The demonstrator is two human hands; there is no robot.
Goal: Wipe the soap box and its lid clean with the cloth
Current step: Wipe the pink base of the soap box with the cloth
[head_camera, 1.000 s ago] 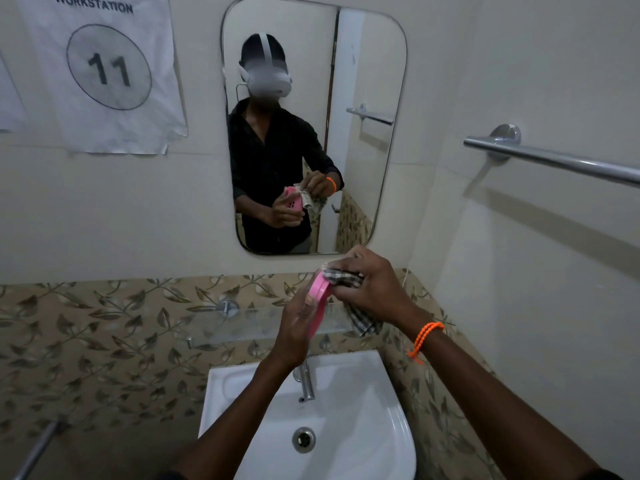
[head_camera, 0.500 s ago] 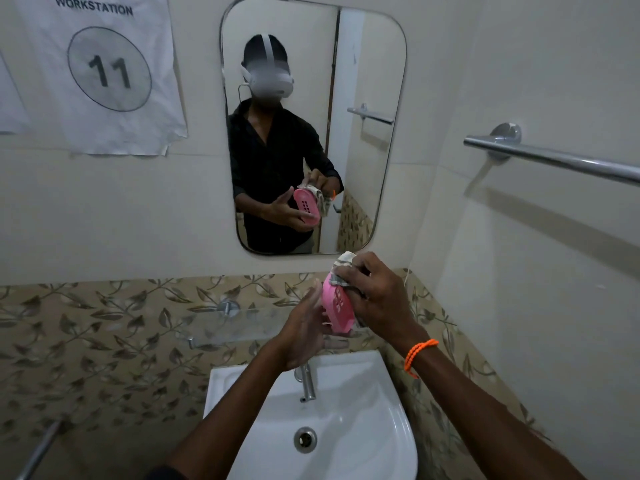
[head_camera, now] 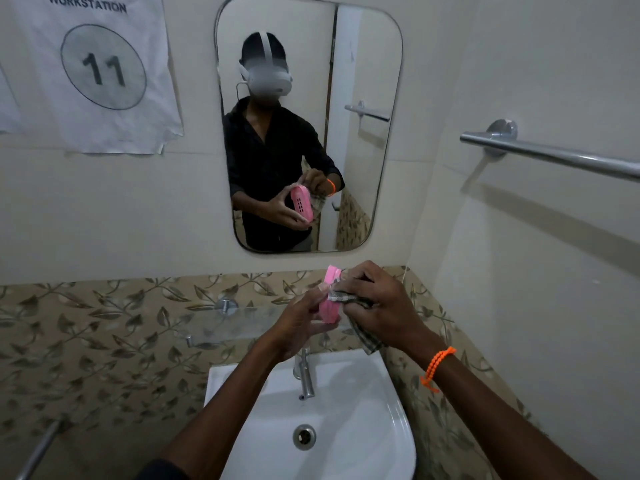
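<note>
left grip (head_camera: pixel 298 320) closes on the pink soap box (head_camera: pixel 329 299), held on edge above the sink (head_camera: pixel 388 427). right grip (head_camera: pixel 377 303) clamps the cloth (head_camera: pixel 349 299) against its right side. open air all round, tap (head_camera: pixel 304 375) below.

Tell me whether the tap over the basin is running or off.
Off. No stream falls from the tap spout, and the white basin around the drain shows no flowing water.
</note>
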